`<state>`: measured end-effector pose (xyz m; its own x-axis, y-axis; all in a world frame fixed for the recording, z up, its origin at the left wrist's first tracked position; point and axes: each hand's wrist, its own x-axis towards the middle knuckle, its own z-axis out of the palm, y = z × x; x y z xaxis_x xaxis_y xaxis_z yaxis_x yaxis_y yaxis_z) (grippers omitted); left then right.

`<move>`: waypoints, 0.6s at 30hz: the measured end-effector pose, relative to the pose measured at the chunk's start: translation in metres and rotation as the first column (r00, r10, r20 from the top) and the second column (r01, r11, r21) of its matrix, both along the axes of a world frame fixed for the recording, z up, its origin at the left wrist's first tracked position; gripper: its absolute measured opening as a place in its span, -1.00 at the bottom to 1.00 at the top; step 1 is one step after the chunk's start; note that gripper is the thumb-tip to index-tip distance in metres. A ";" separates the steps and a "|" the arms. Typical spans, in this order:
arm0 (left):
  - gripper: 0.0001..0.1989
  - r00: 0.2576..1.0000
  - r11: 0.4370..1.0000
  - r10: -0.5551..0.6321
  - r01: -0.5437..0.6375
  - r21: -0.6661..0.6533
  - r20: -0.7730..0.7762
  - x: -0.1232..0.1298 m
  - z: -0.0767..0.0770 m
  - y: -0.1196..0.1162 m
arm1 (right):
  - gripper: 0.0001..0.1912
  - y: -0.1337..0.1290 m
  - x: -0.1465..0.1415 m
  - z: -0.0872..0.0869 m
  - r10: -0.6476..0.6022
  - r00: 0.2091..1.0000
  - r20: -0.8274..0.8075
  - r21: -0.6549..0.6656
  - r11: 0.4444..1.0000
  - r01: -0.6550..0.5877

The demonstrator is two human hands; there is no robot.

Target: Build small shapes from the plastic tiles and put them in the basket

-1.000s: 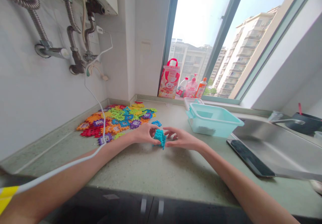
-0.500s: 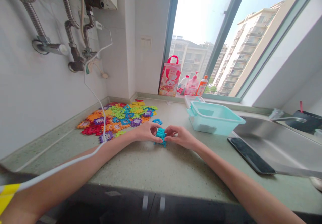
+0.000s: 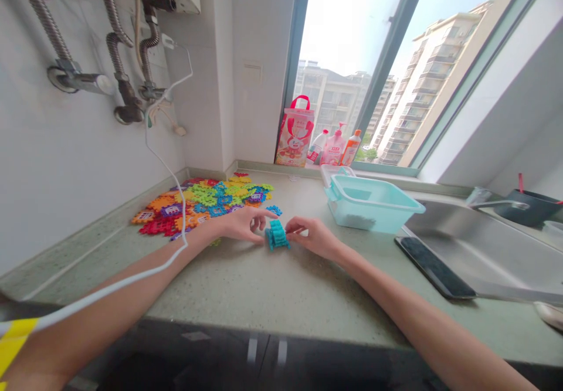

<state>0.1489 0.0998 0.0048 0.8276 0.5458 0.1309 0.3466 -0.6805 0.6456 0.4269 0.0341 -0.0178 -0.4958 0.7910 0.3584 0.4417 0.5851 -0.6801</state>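
A speckled counter (image 3: 246, 297) is stretching beneath both arms, with a heap of colourful plastic puzzle pieces (image 3: 197, 206) lying by the wall and a teal tub (image 3: 369, 204) standing to the right. A teal block of joined pieces (image 3: 277, 235) is sitting on the counter between the hands. The left hand (image 3: 240, 225) is hovering, its fingers (image 3: 264, 212) loosely spread, while the right hand (image 3: 314, 237) is resting just beside the block, its fingers (image 3: 294, 222) lightly curled; neither is gripping it.

Your teal ridged plastic interlocking blocks (image 3: 277, 234), snapped into one piece, lie on the counter (image 3: 246, 288) between your left hand (image 3: 240, 225) and right hand (image 3: 313, 237).
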 end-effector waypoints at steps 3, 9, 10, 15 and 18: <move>-0.30 0.997 0.987 -0.009 -0.004 0.162 0.082 0.002 -0.003 0.000 | -0.80 -0.003 0.000 0.003 0.059 0.997 0.046 0.025 0.998 -0.060; -0.51 0.999 0.992 -0.022 0.016 0.124 0.050 0.013 -0.009 -0.007 | -0.55 -0.009 -0.004 0.006 0.130 0.991 0.024 0.006 0.992 -0.130; -0.49 0.999 0.992 -0.001 -0.005 0.129 0.047 0.014 -0.010 -0.007 | -0.48 -0.009 -0.005 0.005 0.111 0.994 0.014 0.001 0.994 -0.111; -0.31 0.992 0.981 0.105 -0.114 0.160 0.065 0.017 -0.016 -0.006 | -0.34 -0.004 -0.007 -0.005 -0.025 0.999 0.044 0.036 0.999 0.024; -0.20 0.987 0.979 0.134 -0.146 0.142 0.092 0.020 -0.019 -0.005 | -0.30 -0.002 -0.007 -0.010 -0.070 0.995 0.068 0.081 0.995 0.064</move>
